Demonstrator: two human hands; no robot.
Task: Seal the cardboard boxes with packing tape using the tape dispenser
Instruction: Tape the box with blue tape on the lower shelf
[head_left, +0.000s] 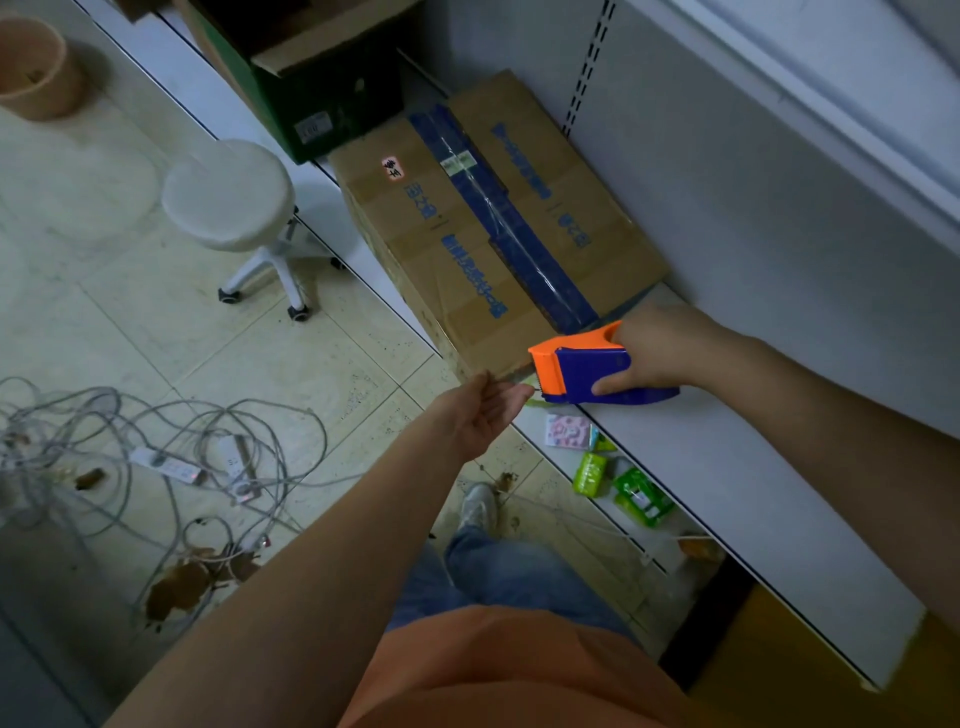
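Plastic tape dispenser (587, 371) gripped by right hand (657, 348) beside cardboard box (488, 228).

On the cardboard box (467, 234) in front of me I see blue printed characters in several rows, on both flaps beside the blue tape strip (498, 218), but they are too blurred for me to read. On the left flap there is a small pink sticker (393, 169) with dark characters; I cannot read them. A small white label (457, 162) sits on the tape at the far end, not legible. The dark green box (322, 104) behind has a pale label (312, 127) with print too small to read.
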